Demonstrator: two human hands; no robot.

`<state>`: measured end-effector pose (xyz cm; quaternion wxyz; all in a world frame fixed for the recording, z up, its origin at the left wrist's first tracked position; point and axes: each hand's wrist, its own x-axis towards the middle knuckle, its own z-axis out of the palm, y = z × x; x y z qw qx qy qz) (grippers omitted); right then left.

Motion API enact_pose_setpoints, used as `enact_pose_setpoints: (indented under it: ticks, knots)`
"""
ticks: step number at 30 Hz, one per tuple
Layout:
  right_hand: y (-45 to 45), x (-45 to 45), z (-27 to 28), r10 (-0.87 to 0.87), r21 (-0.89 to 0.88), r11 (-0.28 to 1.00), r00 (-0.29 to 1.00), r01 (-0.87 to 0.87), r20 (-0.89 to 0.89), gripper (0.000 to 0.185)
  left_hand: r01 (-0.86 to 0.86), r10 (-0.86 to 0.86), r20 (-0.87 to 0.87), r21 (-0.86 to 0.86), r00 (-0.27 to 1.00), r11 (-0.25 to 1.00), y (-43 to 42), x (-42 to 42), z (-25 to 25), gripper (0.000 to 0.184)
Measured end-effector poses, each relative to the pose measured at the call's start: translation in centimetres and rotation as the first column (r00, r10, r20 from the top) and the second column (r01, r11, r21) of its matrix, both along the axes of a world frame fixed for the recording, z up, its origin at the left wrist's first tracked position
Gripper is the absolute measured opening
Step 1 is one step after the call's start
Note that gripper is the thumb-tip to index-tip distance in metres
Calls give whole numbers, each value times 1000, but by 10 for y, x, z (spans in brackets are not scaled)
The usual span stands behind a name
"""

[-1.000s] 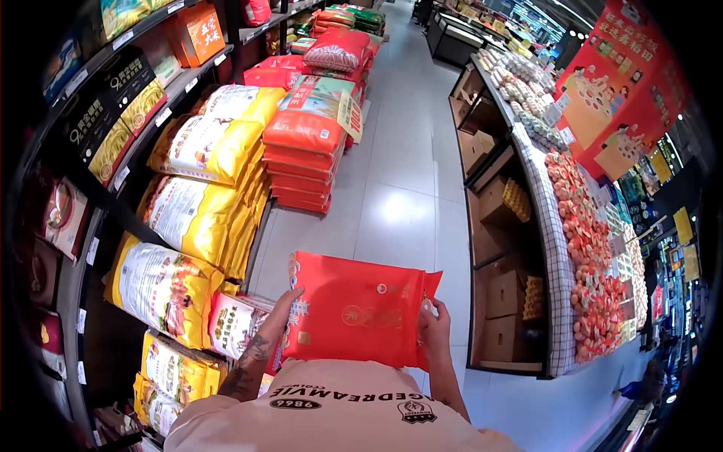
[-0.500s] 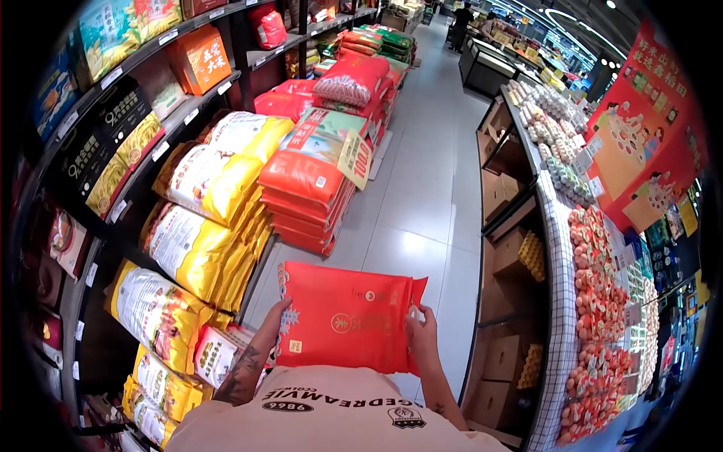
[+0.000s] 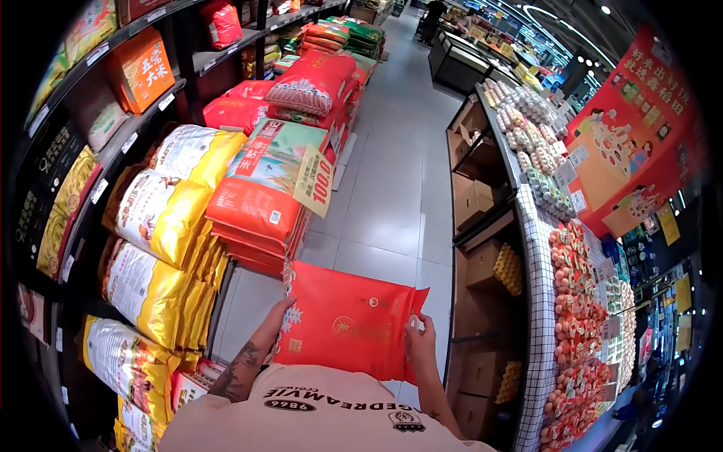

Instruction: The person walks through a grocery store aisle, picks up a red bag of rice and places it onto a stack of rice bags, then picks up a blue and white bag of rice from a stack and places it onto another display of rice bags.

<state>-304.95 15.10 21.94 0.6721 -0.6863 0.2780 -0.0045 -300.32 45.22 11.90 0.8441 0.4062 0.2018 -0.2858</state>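
A flat red bag [image 3: 346,320] with gold print is held level in front of my chest, above the floor. My left hand [image 3: 283,310] grips its left edge, the fingers partly hidden behind the bag. At the bag's right end, my right hand [image 3: 419,337] has its fingers closed on the folded edge. To the left beyond the bag stands a stack of red and green rice bags [image 3: 260,184] with a yellow price sign [image 3: 314,181].
Yellow and white rice bags [image 3: 158,279] are piled along the dark shelves [image 3: 113,151] at left. On the right runs an egg stand with a checked cloth [image 3: 536,316], boxes [image 3: 474,200] underneath. A grey tiled aisle [image 3: 384,196] lies between; a person [image 3: 431,21] stands far off.
The stacked rice bags at left appear nearer and larger as the view has moved forward along the aisle. Both hands still hold the red bag.
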Motion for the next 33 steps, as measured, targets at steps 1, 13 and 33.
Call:
enact_pose_setpoints:
  ticks: [1,13,33]
  knots:
    - [6,37,3,-43,-18,999,999,43,5,37,31,-31,-5,-25,1000,999,1,50,-1,43]
    - [-16,229,2,-218,-14,976,975,218,36,30,194,-194,-44,6,980,981,-31,308,11,44]
    - [-212,626,-4,232,49,970,969,-236,86,35,-253,257,-56,80,965,964,-194,574,11,47]
